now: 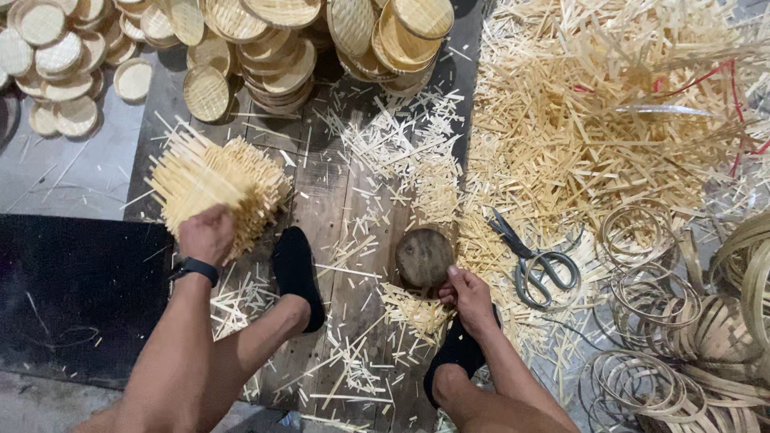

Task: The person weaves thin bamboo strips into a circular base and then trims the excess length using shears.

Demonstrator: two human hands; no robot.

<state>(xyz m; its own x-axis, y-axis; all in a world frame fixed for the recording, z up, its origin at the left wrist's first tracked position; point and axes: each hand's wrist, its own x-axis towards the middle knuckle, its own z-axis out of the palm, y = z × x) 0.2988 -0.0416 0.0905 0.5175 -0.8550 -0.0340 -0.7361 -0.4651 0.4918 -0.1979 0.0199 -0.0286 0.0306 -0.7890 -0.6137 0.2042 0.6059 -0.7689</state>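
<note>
Bamboo strips in a woven mat (215, 183) are gripped by the left hand (205, 234), fingers curled tight over its near edge. Right hand (469, 295) rests loosely curled, fingertips touching a round brown block (423, 256); scissors (533, 261) lie just right.

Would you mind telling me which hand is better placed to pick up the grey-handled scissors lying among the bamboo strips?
Probably the right hand: it rests by the round brown block, close to the grey-handled scissors. The left hand holds a woven bamboo mat.
</note>
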